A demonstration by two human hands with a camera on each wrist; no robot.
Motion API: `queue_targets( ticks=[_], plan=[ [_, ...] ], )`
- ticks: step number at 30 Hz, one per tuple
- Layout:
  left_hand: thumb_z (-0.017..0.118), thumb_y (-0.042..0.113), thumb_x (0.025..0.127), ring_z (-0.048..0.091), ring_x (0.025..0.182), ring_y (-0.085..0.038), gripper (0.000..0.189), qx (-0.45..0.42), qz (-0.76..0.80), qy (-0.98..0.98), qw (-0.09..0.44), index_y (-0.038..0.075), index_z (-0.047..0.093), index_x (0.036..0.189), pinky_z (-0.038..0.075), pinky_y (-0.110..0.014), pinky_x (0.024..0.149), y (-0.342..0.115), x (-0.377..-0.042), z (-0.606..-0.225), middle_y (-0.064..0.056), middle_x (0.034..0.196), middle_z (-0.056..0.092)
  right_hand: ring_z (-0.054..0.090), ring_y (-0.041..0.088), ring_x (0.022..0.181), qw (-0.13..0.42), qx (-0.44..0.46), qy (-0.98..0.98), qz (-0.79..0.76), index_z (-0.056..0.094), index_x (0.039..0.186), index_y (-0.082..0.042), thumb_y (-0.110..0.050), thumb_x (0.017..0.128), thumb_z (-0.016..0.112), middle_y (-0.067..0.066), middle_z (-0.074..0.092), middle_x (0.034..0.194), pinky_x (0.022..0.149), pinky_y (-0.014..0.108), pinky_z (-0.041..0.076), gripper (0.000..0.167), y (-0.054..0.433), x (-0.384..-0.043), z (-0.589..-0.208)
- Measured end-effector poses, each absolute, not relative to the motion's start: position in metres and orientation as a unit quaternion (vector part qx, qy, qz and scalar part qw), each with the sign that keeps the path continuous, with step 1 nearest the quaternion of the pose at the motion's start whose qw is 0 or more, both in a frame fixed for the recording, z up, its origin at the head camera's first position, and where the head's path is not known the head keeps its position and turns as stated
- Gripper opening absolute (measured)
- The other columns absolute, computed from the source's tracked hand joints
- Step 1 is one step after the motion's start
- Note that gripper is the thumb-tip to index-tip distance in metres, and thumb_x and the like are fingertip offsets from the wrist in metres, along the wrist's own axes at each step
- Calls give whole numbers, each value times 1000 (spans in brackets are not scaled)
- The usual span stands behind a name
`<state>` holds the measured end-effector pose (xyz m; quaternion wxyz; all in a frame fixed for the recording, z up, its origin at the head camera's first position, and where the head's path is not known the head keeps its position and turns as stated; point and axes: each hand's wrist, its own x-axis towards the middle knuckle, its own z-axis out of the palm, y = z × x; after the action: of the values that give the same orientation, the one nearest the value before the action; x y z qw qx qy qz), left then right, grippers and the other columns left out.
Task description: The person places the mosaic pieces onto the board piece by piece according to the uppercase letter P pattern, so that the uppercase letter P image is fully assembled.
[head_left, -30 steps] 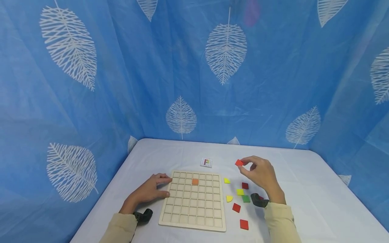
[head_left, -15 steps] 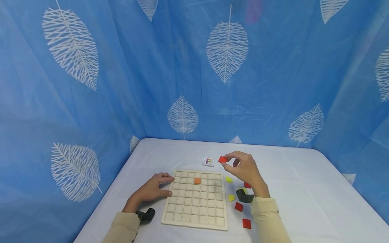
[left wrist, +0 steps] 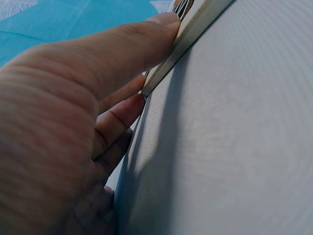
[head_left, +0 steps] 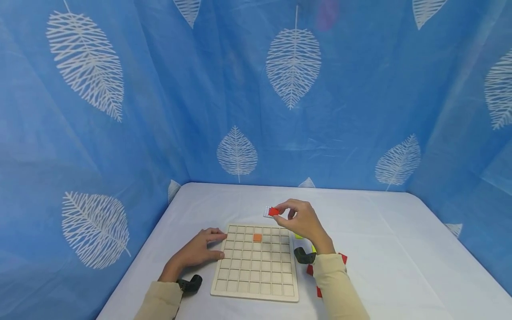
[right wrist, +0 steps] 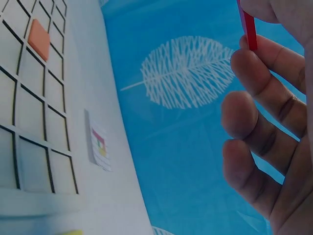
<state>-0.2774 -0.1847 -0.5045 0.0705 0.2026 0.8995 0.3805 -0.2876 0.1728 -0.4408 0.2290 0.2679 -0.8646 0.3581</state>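
A pale wooden grid board [head_left: 256,264] lies on the white table with one orange square tile [head_left: 258,238] in a cell of its second row. My right hand [head_left: 300,218] pinches a red square tile [head_left: 273,211] between thumb and fingertips, raised past the board's far edge. In the head view that tile overlaps a small pattern card [head_left: 266,211]; the right wrist view shows the card [right wrist: 99,144] lying apart on the table. My left hand [head_left: 200,249] rests at the board's left edge, thumb and fingertips touching it, fingers fairly straight.
Right of the board lie yellow pieces [head_left: 298,236] and several red tiles [head_left: 342,257], partly hidden by my right forearm. Each wrist wears a black camera [head_left: 305,256]. A blue leaf-patterned curtain [head_left: 340,111] stands behind the table.
My right hand has moved left with the red tile, from above the loose pieces to over the card. My left hand has stayed at the board's edge.
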Motion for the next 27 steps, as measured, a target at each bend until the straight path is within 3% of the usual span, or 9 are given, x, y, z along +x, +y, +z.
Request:
queue_targets(
  ticks=[27],
  plan=[
    [84,32,79,35,143,-42,65,204,378,900,69,12,63,137,27,-66,114,-187,-276,-503,-15,146,50,52,-1,62,168,267,-898,305,79,103,-25,-30,84,78,-10,69,83,60,21,48,19,117,-298,-467]
  ],
)
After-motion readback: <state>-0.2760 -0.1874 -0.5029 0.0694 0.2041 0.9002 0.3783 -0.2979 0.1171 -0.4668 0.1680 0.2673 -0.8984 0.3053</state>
